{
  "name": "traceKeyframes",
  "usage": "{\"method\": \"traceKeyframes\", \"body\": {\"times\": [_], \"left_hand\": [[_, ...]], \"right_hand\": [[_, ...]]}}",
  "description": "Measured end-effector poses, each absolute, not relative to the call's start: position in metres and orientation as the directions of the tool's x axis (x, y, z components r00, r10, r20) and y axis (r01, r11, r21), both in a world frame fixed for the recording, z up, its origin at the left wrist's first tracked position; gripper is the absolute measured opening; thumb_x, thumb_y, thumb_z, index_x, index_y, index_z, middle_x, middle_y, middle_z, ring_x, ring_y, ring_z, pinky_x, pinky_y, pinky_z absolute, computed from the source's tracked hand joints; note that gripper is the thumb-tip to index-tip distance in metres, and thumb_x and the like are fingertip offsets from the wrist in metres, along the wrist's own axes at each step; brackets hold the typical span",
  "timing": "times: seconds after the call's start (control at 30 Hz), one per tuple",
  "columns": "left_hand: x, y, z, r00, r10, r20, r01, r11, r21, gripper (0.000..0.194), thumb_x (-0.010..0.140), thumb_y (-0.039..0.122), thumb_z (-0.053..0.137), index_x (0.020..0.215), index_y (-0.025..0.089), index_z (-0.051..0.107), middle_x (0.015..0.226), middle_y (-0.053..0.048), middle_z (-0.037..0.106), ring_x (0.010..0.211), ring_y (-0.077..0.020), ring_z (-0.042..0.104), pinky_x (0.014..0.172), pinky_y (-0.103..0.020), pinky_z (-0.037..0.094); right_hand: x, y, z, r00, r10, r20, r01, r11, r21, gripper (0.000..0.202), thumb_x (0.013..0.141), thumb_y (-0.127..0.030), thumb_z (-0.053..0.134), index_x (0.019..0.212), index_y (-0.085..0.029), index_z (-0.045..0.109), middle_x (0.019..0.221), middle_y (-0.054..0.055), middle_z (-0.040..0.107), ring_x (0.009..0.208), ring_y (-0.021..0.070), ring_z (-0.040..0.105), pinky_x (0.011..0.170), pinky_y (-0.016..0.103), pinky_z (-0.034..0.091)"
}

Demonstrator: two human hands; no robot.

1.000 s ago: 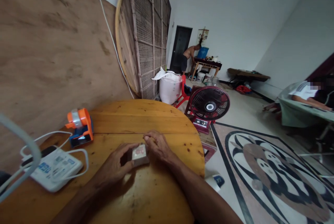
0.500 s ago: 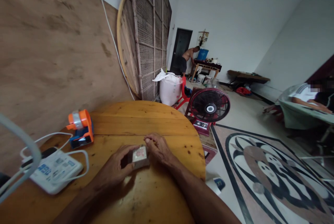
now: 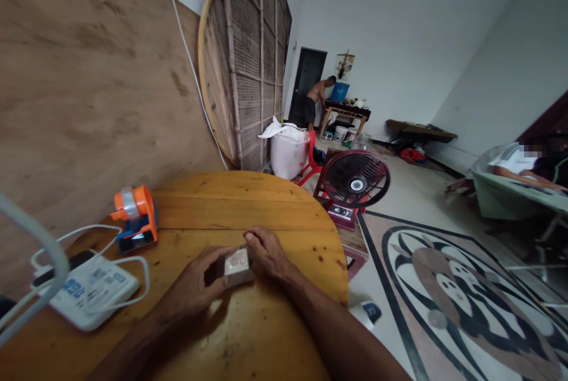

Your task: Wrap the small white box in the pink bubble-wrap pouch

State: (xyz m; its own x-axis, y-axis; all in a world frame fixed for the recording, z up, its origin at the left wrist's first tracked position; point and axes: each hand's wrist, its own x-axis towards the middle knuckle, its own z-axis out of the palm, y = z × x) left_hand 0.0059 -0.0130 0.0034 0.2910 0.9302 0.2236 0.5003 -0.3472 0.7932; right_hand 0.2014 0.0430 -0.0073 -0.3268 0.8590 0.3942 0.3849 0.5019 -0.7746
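In front of you is a small, pale grey-white, box-shaped block (image 3: pixel 238 265) with a blurred reddish print on its upper face; its material is too unclear to tell. It sits low over your yellow-brown wooden table (image 3: pixel 248 203), printed face up, near side plain grey, gripped at its left end by your left hand (image 3: pixel 202 277).

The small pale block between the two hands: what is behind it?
Behind the small pale block, the wooden table shows, and farther back a white sack. Anything close behind, covered by the block, left hand or right hand, cannot be seen.
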Motion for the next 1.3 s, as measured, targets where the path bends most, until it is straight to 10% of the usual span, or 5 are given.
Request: {"method": "traceKeyframes", "body": {"times": [1.3], "left_hand": [[0.0048, -0.0143, 0.0064, 0.36, 0.912, 0.197, 0.475, -0.361, 0.803, 0.047, 0.077, 0.026, 0.057, 0.124, 0.024, 0.057, 0.124, -0.007, 0.062, 0.115, -0.027, 0.058, 0.1, -0.041, 0.046]], "right_hand": [[0.2032, 0.0444, -0.0047, -0.324, 0.869, 0.375, 0.371, 0.481, -0.794, 0.03, 0.096, -0.037, 0.04, 0.092, -0.018, 0.062, 0.082, 0.001, 0.059, 0.077, 0.0137, 0.052, 0.07, 0.024, 0.039]]}}
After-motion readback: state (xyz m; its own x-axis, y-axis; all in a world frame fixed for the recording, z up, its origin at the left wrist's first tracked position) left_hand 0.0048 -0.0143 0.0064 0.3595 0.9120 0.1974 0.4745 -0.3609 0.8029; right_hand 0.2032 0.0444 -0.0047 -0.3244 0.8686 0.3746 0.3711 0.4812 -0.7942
